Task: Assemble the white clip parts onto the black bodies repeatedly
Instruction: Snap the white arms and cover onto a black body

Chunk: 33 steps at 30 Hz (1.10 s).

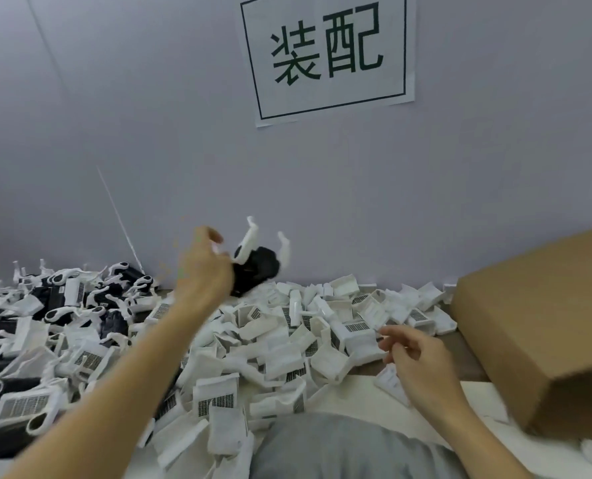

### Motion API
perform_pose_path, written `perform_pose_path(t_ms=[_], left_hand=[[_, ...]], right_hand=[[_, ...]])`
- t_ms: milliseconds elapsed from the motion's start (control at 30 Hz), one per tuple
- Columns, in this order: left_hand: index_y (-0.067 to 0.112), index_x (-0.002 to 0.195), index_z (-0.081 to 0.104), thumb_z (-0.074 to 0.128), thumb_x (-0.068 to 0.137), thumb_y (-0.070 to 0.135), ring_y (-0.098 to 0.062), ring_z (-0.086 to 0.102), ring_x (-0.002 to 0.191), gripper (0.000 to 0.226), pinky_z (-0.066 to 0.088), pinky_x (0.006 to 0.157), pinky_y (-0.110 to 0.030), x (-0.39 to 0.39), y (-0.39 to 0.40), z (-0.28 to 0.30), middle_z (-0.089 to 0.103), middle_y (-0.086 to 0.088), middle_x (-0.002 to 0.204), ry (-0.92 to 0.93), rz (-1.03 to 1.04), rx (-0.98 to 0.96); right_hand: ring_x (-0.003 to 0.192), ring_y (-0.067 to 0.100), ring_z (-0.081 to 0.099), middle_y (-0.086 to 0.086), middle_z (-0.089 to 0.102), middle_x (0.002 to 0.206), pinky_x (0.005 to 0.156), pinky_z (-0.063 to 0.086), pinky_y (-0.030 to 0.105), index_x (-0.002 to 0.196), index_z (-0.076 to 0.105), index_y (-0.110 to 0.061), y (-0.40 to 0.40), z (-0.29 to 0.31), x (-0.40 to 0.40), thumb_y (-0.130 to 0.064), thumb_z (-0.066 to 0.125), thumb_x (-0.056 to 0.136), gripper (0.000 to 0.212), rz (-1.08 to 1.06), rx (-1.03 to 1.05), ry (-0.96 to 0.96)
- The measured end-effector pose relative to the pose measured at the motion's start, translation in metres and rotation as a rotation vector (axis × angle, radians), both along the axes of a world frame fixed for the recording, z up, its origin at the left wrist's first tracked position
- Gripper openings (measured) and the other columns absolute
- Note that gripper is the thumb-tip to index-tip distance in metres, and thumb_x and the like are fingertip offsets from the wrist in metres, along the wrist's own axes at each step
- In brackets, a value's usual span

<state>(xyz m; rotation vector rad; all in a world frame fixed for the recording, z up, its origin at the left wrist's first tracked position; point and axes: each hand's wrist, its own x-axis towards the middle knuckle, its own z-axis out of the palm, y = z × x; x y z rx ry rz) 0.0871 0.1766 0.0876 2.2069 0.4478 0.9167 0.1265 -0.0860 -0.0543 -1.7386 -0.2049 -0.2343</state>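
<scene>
My left hand (206, 267) is raised above the back of the table and grips the lower end of a black body (258, 267). Two white clip parts (248, 242) stick up from that body, which is blurred by motion. My right hand (415, 357) hovers low at the right edge of a heap of loose white clip parts (287, 340). Its fingers are loosely curled and hold nothing that I can see. A pile of black bodies with white clips fitted (66, 305) lies at the left.
A brown cardboard box (536, 323) lies tilted at the right, close to my right hand. The grey wall behind the table carries a paper sign (325, 53). My grey clothing (339, 447) fills the bottom middle. White parts cover most of the table.
</scene>
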Motion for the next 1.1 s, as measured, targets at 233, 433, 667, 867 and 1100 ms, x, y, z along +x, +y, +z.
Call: perform_pose_path(t_ms=[233,433,667,867,1100], left_hand=[[0.014,0.098,0.07,0.039,0.092,0.0,-0.023,0.068,0.068,0.035,0.057,0.06,-0.034,0.009,-0.123,-0.063,0.072,-0.008,0.082,0.091,-0.392,-0.939],[0.008,0.096,0.07,0.04,0.092,0.0,-0.025,0.067,0.079,0.031,0.056,0.069,-0.036,0.013,-0.127,-0.091,0.069,-0.01,0.087,0.277,-0.381,-0.753],[0.01,0.074,0.048,0.039,0.087,0.006,-0.02,0.047,0.066,0.017,0.031,0.057,-0.031,0.009,-0.11,-0.082,0.052,-0.006,0.075,0.536,-0.305,-0.267],[0.014,0.092,0.064,0.053,0.097,0.035,-0.017,0.058,0.077,0.025,0.038,0.059,-0.027,0.008,-0.103,-0.079,0.057,0.001,0.08,0.543,-0.319,-0.246],[0.015,0.107,0.066,0.06,0.095,0.051,-0.02,0.06,0.072,0.039,0.042,0.079,-0.033,0.012,-0.102,-0.077,0.075,-0.011,0.085,0.212,-0.643,-1.101]], right_hand=[[0.068,0.007,0.068,-0.007,0.075,0.08,0.057,0.049,0.016,0.099,0.073,-0.023,-0.004,0.008,-0.007,0.003,0.05,0.098,0.034,0.091,0.166,0.029],[0.109,0.009,0.065,-0.004,0.068,0.12,0.086,0.056,0.033,0.123,0.064,-0.03,-0.015,0.017,-0.001,0.0,0.059,0.08,0.052,0.21,0.277,0.02],[0.124,-0.01,0.05,-0.032,0.047,0.137,0.081,0.053,0.021,0.14,0.034,-0.065,-0.028,0.029,-0.004,0.002,0.073,0.076,0.101,0.527,-0.23,-0.122],[0.103,0.005,0.065,-0.02,0.063,0.114,0.081,0.056,0.024,0.124,0.058,-0.051,-0.033,0.031,-0.003,-0.015,0.088,0.069,0.073,0.512,-0.356,-0.058],[0.073,0.026,0.073,-0.001,0.073,0.085,0.057,0.052,0.019,0.106,0.067,-0.025,-0.027,0.017,0.003,-0.031,0.081,0.082,0.028,0.18,0.124,0.014]])
